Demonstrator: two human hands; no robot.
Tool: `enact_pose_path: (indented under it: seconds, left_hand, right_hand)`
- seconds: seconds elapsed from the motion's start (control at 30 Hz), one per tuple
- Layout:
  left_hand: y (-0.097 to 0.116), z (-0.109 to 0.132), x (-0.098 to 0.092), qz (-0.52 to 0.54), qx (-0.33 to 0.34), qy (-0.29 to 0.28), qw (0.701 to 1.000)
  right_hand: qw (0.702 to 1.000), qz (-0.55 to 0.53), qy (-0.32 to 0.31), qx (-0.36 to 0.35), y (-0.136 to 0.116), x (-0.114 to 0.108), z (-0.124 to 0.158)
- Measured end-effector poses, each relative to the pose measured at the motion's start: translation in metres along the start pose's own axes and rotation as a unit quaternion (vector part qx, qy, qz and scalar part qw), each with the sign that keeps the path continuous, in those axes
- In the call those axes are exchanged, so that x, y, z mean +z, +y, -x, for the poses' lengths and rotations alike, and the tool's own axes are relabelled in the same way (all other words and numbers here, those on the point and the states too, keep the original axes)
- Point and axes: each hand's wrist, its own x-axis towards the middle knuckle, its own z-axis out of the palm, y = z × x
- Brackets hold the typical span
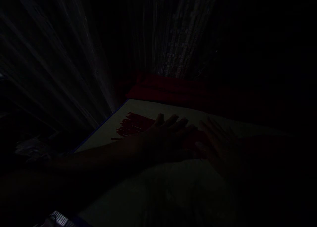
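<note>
The picture is very dark. On a pale board (173, 180) lies a row of thin red strips or sticks (132, 123), side by side with uneven left ends; their exact kind is hard to make out. My left hand (165, 138) rests palm down across them, its fingers spread. To its right, my right hand (218, 144) lies with fingers stretched out, pointing toward the left hand. Red material (193, 141) shows between the two hands. Neither hand appears to grip anything, though what lies under the palms is hidden.
The board has a blue edge (99, 125) on its left. Behind it lies a red cloth (163, 84). Pale hanging folds, like a curtain (91, 65), drop at the left. A light striped item (60, 218) sits at the bottom left. Darkness hides the right side.
</note>
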Motion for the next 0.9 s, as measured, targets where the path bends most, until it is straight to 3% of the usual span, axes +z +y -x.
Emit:
enact_pose_path:
  seconds: [0.17,0.27,0.4,0.53,0.77,0.9]
  left_hand:
    - [0.004,0.004,-0.009,0.012,-0.019,-0.028,0.999]
    - [0.003,0.004,-0.008,0.022,-0.017,-0.031,0.999]
    - [0.003,0.000,-0.003,0.016,-0.019,-0.023,0.999]
    - [0.002,-0.003,0.000,0.022,-0.019,-0.009,1.000]
    - [-0.001,0.000,-0.003,0.023,-0.012,-0.005,1.000]
    - [0.011,-0.005,-0.004,0.027,-0.025,0.048,0.998]
  right_hand:
    - [0.998,0.001,-0.011,-0.054,0.011,0.005,0.007]
    - [0.999,0.009,-0.016,-0.046,0.025,0.012,0.013]
    - [1.000,0.018,0.013,-0.001,0.009,0.011,0.001]
    - [0.999,-0.004,-0.033,-0.041,-0.002,0.004,-0.006]
    - [0.998,0.007,-0.043,-0.039,0.036,0.005,0.010]
    - [0.997,0.010,-0.052,-0.050,0.037,0.007,0.011]
